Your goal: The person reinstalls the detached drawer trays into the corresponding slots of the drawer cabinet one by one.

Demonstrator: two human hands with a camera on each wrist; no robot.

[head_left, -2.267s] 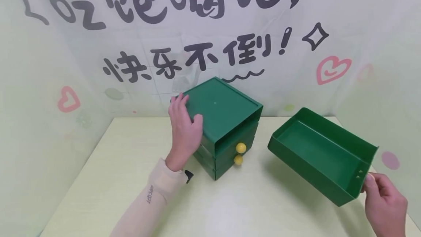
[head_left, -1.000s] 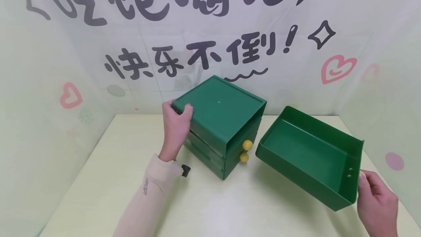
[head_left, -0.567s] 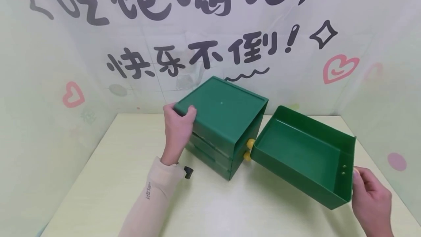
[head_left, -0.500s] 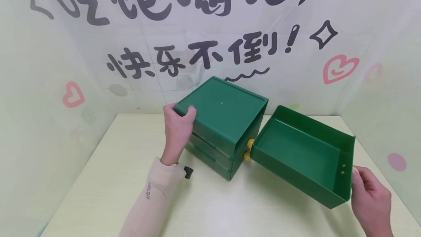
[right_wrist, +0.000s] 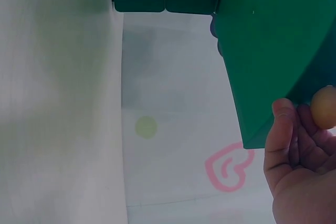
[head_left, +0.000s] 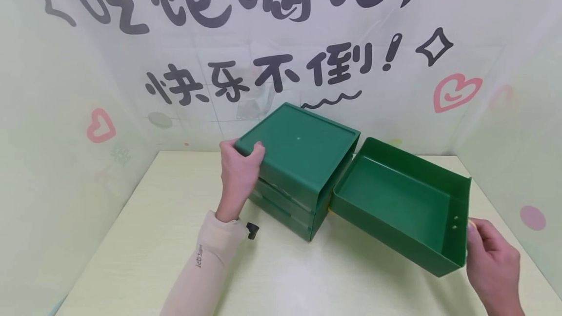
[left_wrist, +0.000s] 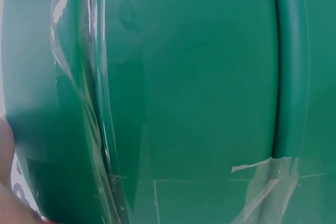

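A green desktop drawer cabinet (head_left: 303, 145) stands angled on the table, its top slot open at the right-facing front. My left hand (head_left: 239, 167) grips its upper left edge, thumb on the top and fingers curled over the back side. Clear tape runs across the cabinet's side in the left wrist view. My right hand (head_left: 493, 265) holds a pulled-out green drawer (head_left: 397, 201) in the air by its yellow knob (right_wrist: 324, 107). The drawer's inside shows nothing in it. Its far end is close to the slot; whether they touch, I cannot tell.
Below the slot, the drawer mostly hides the cabinet's lower yellow knobs. A pale table (head_left: 281, 282) lies underneath. Behind it hangs a white backdrop (head_left: 395, 111) with dark lettering and pink hearts. A small black piece (head_left: 252, 230) shows by the left cuff.
The drawer has moved left, up to the cabinet's front, covering the lower knobs. My left fingers, first spread on the cabinet's edge, have curled round it. The cabinet has turned slightly.
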